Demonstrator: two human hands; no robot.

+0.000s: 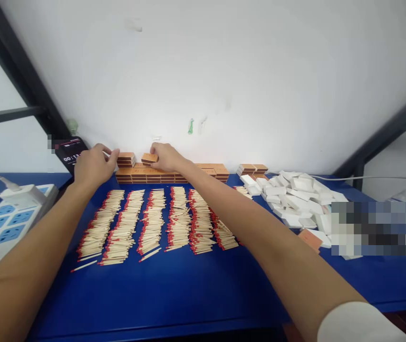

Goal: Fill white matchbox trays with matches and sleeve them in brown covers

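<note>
At the back of the blue table runs a long low wall of stacked orange-brown matchboxes [174,178]. My right hand [169,156] grips a matchbox [149,158] over the top of this row, toward its left part. At the row's left end, my left hand [98,164] has its fingertips beside a small upper stack of matchboxes [126,159], apparently touching its side. The left thumb and fingers are apart and hold nothing visible. In front of the row lie several columns of loose red-tipped matches [151,218]; my right forearm covers part of the rightmost ones.
White inner trays [295,194] are heaped on the right, next to another small stack of matchboxes [251,168]. An orange box piece [311,241] lies before the heap. On the left are a power strip [14,213] and a phone showing a timer [69,154]. A white wall rises behind.
</note>
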